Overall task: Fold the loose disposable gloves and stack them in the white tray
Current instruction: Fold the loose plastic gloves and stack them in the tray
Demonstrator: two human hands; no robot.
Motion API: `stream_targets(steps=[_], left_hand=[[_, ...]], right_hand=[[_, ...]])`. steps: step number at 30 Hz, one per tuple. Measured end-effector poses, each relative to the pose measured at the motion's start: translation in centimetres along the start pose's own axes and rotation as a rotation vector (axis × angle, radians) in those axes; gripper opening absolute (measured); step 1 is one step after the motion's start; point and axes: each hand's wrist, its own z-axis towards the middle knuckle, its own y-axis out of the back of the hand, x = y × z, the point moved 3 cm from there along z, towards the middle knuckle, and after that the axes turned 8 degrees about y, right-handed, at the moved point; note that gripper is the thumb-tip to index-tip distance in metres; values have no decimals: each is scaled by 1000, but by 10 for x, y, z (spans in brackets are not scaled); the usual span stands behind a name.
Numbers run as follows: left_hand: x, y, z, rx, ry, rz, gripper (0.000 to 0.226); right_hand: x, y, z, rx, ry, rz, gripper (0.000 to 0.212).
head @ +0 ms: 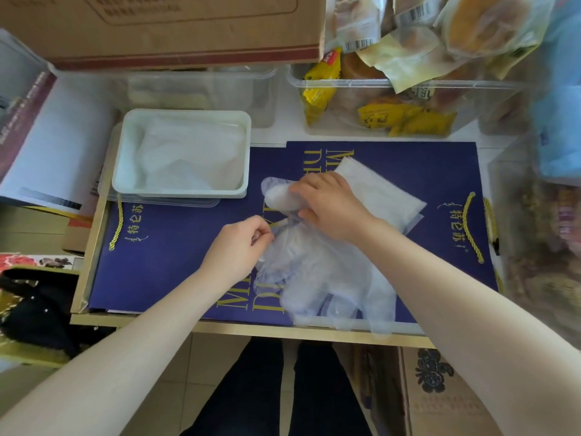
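The left hand (239, 243) pinches an edge of a loose clear glove (317, 272) spread on the blue bag (176, 247); the right hand (330, 206) seems to grasp its far, rolled end, though the film blurs there. Right of it lies a folded glove (386, 196). Far left, the white tray (125, 158) holds folded gloves (188, 155) on the worktop (283, 333)
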Motion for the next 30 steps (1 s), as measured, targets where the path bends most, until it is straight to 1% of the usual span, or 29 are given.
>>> stream_targets(steps=[2, 3, 4, 6, 8, 10, 12, 14, 19, 21, 23, 24, 25, 26, 27, 28, 30], left_hand=[[3, 0, 2, -16, -7, 5, 10], [5, 1, 4, -27, -6, 11, 10], [7, 1, 6, -36, 0, 19, 10], [10, 2, 11, -46, 9, 32, 10], [13, 2, 15, -59, 9, 33, 9], [14, 1, 18, -61, -8, 16, 8], [14, 0, 18, -36, -16, 11, 5], [15, -2, 16, 12, -25, 8, 2], [22, -2, 14, 141, 14, -12, 10], [24, -2, 15, 195, 42, -71, 13], [22, 0, 14, 240, 91, -203, 17], [22, 1, 14, 250, 131, -293, 20], [22, 3, 14, 260, 173, -388, 23], [22, 6, 15, 265, 210, -471, 30], [22, 7, 16, 270, 245, -527, 37], [20, 8, 16, 280, 271, -539, 44], [16, 9, 19, 292, 283, -420, 56]], right_hand=[[-1, 0, 6, -62, 16, -57, 23], [-3, 1, 7, -103, 17, -38, 13], [-6, 4, 6, -140, 17, 3, 9], [-13, 14, 2, -202, 18, 85, 11], [-14, 30, -5, -226, 90, 142, 15], [-10, 49, -11, -163, 161, 319, 17], [-8, 62, -13, -47, 98, 460, 13], [-7, 63, -8, 26, 8, 479, 18], [-15, 34, 20, -109, -156, 399, 17], [-14, 21, 29, -128, -145, 349, 18], [-10, 11, 37, -122, -127, 212, 21], [-8, 7, 41, -84, -153, 112, 26], [-7, 4, 42, -39, -192, 26, 37], [-7, 3, 43, -18, -222, -27, 45], [-8, 4, 42, -23, -243, -46, 50], [-8, 5, 41, -34, -250, -49, 51], [-12, 9, 37, -32, -247, -46, 48]])
